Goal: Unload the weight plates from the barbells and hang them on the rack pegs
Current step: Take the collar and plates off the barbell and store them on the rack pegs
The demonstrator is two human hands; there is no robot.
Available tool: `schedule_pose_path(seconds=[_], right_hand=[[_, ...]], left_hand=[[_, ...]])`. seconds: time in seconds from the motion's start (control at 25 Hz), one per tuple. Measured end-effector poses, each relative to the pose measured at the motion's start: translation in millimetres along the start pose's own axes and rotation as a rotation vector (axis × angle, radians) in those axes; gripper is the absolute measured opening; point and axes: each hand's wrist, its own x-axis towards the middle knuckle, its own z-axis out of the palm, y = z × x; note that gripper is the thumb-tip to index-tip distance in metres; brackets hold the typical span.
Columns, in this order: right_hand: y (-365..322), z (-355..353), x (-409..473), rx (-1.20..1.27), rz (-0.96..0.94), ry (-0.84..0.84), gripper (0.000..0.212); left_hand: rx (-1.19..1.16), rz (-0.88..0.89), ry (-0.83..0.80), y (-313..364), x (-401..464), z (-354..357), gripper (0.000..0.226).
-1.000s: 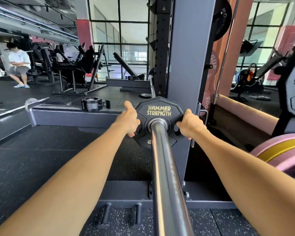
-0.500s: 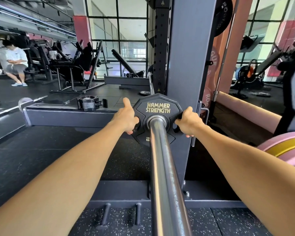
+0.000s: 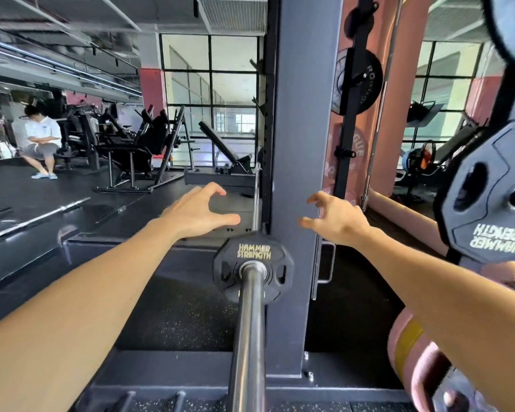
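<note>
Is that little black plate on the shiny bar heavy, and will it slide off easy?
The small black Hammer Strength plate is probably heavy for its size. It likely slides easily along the smooth steel barbell sleeve. Its side slots should offer fingers a grip.

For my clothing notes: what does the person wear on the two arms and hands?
Nothing visible: the left hand and right hand are bare, without gloves, rings, watch or straps. Both forearms are bare too; no sleeve reaches into view.
</note>
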Motion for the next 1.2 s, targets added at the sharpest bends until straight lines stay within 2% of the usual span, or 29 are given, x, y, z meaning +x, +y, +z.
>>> schedule_pose_path(seconds=[0.36,0.6,0.72,0.92,1.2], right_hand=[[-50.5,-220.2,87.7,-0.065,-0.071,-0.001,0.063],[-108.5,-397.4,172.9,-0.103,-0.119,0.036,0.066],[-135.2,-478.3,210.1,-0.097,-0.129,0.091,0.069],[-176.6,-541.0,229.3,-0.037,-0.175,0.107,0.066],[-175.7,-595.1,178.1,-0.024,-0.143,0.104,0.068]], left_hand=[[0.004,0.033,0.003,123.9,57.4,-206.4,0.079],[0.054,0.082,0.097,225.4,106.7,-383.1,0.064],[0.028,0.091,0.141,270.5,123.9,-457.6,0.065],[0.064,0.058,0.175,299.7,115.5,-522.7,0.073],[0.043,0.079,0.183,327.7,76.0,-544.0,0.074]])
